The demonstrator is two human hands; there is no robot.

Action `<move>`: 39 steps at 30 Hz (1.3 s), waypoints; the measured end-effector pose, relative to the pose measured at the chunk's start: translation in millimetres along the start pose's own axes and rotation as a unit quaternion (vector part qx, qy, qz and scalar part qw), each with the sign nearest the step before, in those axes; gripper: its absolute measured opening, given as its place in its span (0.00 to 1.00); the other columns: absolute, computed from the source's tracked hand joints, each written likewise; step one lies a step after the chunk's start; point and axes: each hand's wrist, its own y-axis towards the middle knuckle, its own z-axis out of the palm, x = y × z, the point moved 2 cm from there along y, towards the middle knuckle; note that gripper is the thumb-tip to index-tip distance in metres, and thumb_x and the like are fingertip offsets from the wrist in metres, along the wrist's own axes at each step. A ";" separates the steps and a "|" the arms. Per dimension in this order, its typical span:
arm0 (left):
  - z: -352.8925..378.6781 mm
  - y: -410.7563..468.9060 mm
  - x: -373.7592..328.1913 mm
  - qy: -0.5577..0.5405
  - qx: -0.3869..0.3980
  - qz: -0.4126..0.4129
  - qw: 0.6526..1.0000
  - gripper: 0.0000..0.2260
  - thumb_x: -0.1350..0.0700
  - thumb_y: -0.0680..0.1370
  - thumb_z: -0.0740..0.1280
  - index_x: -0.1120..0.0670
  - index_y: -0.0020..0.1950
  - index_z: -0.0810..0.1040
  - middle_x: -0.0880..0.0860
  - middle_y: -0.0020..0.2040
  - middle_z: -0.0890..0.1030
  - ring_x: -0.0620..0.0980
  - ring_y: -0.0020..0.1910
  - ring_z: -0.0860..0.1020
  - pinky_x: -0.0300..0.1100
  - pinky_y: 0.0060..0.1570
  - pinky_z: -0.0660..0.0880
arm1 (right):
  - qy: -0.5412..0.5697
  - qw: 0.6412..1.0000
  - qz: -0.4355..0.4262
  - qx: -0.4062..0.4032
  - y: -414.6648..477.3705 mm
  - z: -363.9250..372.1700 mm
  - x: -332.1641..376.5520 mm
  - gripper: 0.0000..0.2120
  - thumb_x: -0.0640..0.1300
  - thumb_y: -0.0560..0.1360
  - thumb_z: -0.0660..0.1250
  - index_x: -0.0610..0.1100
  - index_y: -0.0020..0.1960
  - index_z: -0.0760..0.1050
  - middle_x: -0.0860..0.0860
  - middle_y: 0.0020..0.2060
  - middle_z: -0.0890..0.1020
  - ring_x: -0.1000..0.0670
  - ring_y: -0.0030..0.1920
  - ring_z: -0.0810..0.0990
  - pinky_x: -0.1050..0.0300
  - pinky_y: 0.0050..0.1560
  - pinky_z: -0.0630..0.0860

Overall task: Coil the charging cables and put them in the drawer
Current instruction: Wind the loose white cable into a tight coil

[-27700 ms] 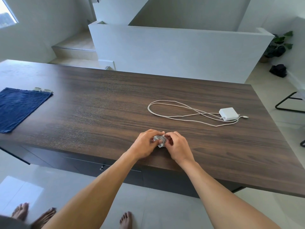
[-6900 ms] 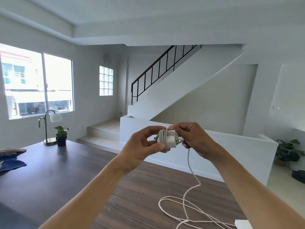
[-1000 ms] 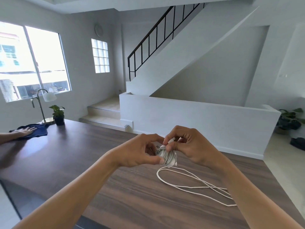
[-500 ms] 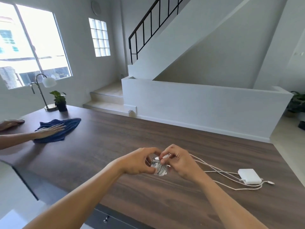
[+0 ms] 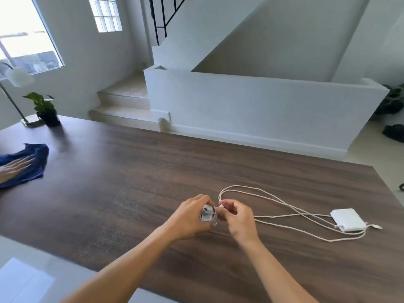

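Your left hand point(image 5: 192, 215) grips tight-wound white cable bundle point(image 5: 207, 216), mid-table point(image 5: 122, 176), toward near edge. Your right hand point(image 5: 237, 217) just beside, pinching bundle's plug end point(image 5: 221, 206). Second cable point(image 5: 242, 186), thin and white, loose loops running to flat rounded charger brick point(image 5: 347, 219) near right edge. Dark matte woodgrain top; wide run between your hands and blue cloth point(image 5: 36, 171) at left edge, another person's hand point(image 5: 15, 168) on it. Potted plant point(image 5: 46, 108) at far left corner.

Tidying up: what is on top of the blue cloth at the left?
Another person's hand lies flat on the crumpled blue cloth; whatever the cloth covers on the dark wooden table is hidden.
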 end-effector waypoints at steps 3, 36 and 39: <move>17.4 3.8 13.4 0.017 0.004 -0.016 1.000 0.14 0.49 0.68 0.71 0.50 0.49 0.73 0.45 0.47 0.76 0.48 0.43 0.76 0.38 0.40 0.66 | -0.042 0.997 0.032 0.052 5.5 12.8 -15.1 0.14 0.35 0.75 0.68 0.54 0.41 0.82 0.50 0.43 0.86 0.50 0.46 0.84 0.45 0.55 0.80; 40.1 28.1 25.0 -0.044 0.037 0.017 0.998 0.20 0.53 0.70 0.73 0.48 0.62 0.78 0.46 0.58 0.76 0.50 0.54 0.78 0.48 0.56 0.73 | -0.329 0.944 0.008 0.008 12.2 -3.8 4.0 0.10 0.39 0.78 0.64 0.42 0.54 0.82 0.47 0.49 0.85 0.48 0.51 0.81 0.62 0.51 0.71; 41.7 27.8 26.3 -0.046 0.028 0.013 0.998 0.21 0.52 0.69 0.73 0.48 0.62 0.78 0.45 0.57 0.77 0.49 0.53 0.79 0.50 0.56 0.74 | -0.350 0.936 -0.023 0.008 9.8 -0.7 6.5 0.11 0.39 0.78 0.63 0.43 0.56 0.82 0.46 0.51 0.84 0.47 0.54 0.80 0.66 0.51 0.67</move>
